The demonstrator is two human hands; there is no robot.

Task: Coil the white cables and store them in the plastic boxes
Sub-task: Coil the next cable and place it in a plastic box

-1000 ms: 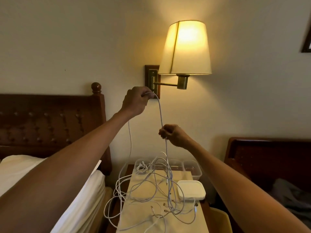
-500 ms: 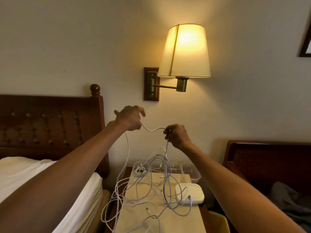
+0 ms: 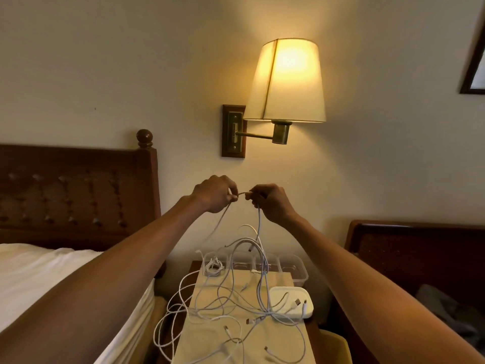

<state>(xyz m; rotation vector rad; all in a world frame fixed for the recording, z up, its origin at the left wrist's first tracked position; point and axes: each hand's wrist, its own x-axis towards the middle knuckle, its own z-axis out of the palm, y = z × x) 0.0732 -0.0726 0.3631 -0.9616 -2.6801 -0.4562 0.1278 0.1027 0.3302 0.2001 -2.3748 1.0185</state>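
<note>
At centre frame, above the narrow surface (image 3: pixel 275 342), the left hand (image 3: pixel 214 194) and right hand (image 3: pixel 270 203) are raised close together, each pinching the same white cable (image 3: pixel 258 219). A short span bridges the small gap between them. From both hands the cable drops in two strands to the loose cables (image 3: pixel 236 303) tangled across the surface.

Several loops spill over the surface's left edge into the slot beside the bed (image 3: pixel 39 279). Along the far edge, against the wall, stands a row of clear plastic boxes (image 3: pixel 296 269); the leftmost holds a coiled cable (image 3: pixel 214 266). A white lid (image 3: pixel 291 302) lies near the right edge, with cable ends resting on it.

The hands are flanked by a dark headboard (image 3: pixel 78 193) at left and a second headboard (image 3: pixel 420 253) at lower right. The lit wall lamp (image 3: pixel 286 80) hangs above them, well apart, with bare wall between.
</note>
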